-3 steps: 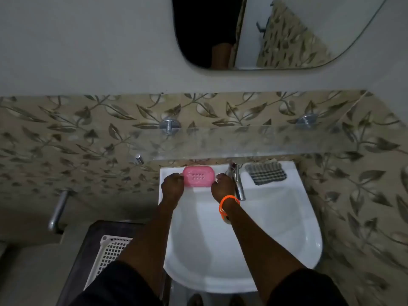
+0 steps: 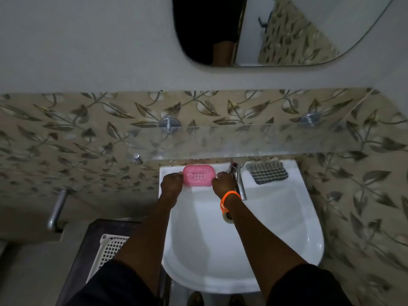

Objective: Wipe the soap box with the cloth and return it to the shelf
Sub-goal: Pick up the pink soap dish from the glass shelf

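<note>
Well, we take the white sink (image 2: pixel 287 250) as our landmark and read from its left. Left of the sink, low down, we see a white perforated basket (image 2: pixel 110 248) on a dark surface, and above that a metal bar (image 2: pixel 57 208) standing out from the wall.

At the sink's back rim, on its left half, our left hand (image 2: pixel 171 181) grips the left end of the pink soap box (image 2: pixel 199 175), fingers curled round its edge. The soap box sits at the back ledge of the sink; we cannot tell whether it rests there or is lifted just clear. Our right hand (image 2: pixel 223 181) holds the box's right end in the same curled way, with an orange band (image 2: pixel 229 198) on the wrist.

Just right of that hand the chrome tap (image 2: pixel 237 180) reaches out over the basin. Further right on the same back rim lies the checked cloth (image 2: pixel 267 172), folded, apart from both hands.

Above the sink's back rim runs the glass shelf (image 2: pixel 254 140), held by two round metal mounts, and higher up the wall hangs a mirror (image 2: pixel 287 29).
</note>
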